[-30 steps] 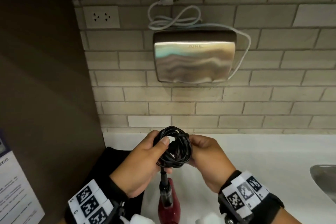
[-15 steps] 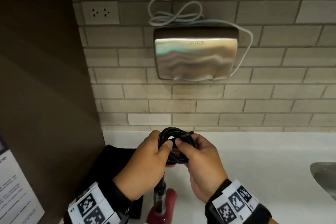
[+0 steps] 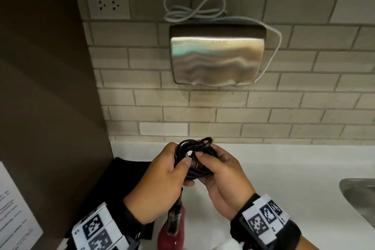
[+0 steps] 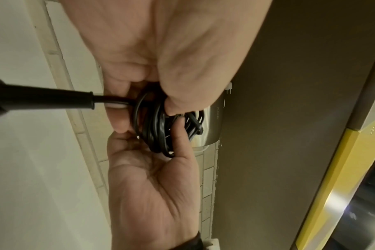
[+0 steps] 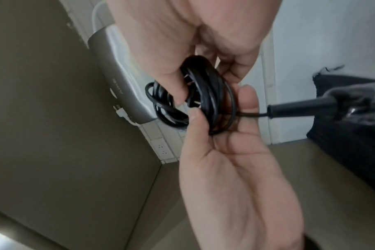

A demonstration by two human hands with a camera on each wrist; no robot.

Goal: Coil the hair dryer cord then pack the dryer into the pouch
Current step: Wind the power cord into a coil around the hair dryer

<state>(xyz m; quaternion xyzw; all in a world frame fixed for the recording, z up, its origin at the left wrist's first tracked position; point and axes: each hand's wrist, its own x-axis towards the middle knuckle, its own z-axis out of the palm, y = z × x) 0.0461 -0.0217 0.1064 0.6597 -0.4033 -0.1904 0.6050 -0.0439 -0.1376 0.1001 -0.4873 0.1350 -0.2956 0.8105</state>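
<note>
Both hands hold a black coiled cord (image 3: 199, 148) above the white counter (image 3: 284, 168). My left hand (image 3: 180, 161) grips the coil's left side, thumb in front. My right hand (image 3: 205, 160) pinches the coil's right side, its thumb pressed at the coil's middle. From the coil a thick black cord sleeve (image 3: 175, 212) drops to the red hair dryer (image 3: 172, 236) at the frame's bottom edge. The black pouch (image 3: 121, 184) lies flat on the counter, left of my hands. In the right wrist view, the coil (image 5: 206, 99) sits between both thumbs.
A steel hand dryer (image 3: 217, 55) with a loose white cable hangs on the brick wall ahead; a wall socket (image 3: 108, 5) is at upper left. A brown side wall (image 3: 50, 107) stands left. A steel sink (image 3: 361, 195) lies at right.
My right hand has come from the coil's outer side round to its front, thumb now on the middle. The coil is squeezed tighter, and a small loop sticks up on top.
</note>
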